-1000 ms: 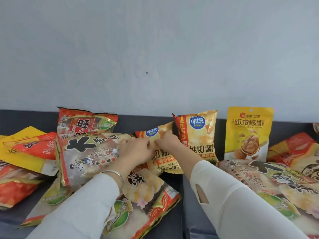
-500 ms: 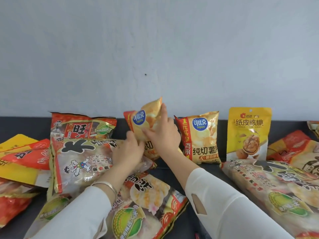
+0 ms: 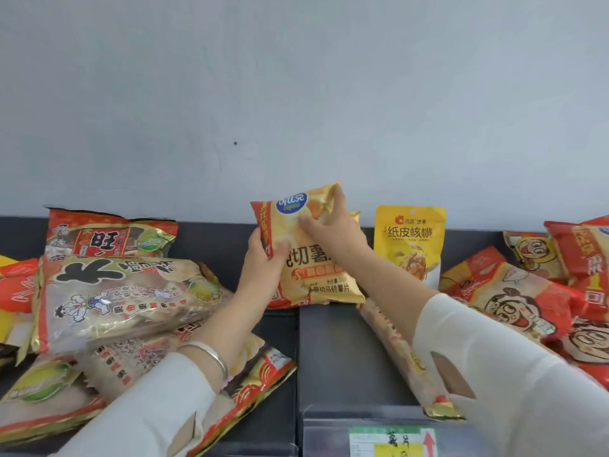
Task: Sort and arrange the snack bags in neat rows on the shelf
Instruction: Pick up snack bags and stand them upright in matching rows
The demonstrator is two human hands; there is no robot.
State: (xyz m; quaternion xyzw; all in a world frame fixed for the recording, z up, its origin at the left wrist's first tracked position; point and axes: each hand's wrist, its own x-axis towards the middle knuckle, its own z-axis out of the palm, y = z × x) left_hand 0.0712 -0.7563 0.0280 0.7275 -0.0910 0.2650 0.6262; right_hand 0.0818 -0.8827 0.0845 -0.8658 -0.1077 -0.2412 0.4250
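In the middle of the frame the person's hands are holding a gold chip bag (image 3: 308, 258) upright over the dark shelf (image 3: 329, 354). The left hand (image 3: 263, 262) is curling round the bag's red left edge, thumb on the front. The right hand (image 3: 334, 234) is pinching the upper right corner, thumb pressing on the front. Whether the bag's bottom edge is touching the shelf cannot be told. A bare strip of shelf is lying open just below the bag, running toward the bottom of the frame. Just right of the bag a yellow walnut pouch (image 3: 410, 239) is standing against the grey wall (image 3: 296, 94). At left a large rice-cracker bag (image 3: 122, 298) is lying on other bags, its right edge ending near the left wrist. At right, red cartoon-face bags (image 3: 517, 301) are crowding together.
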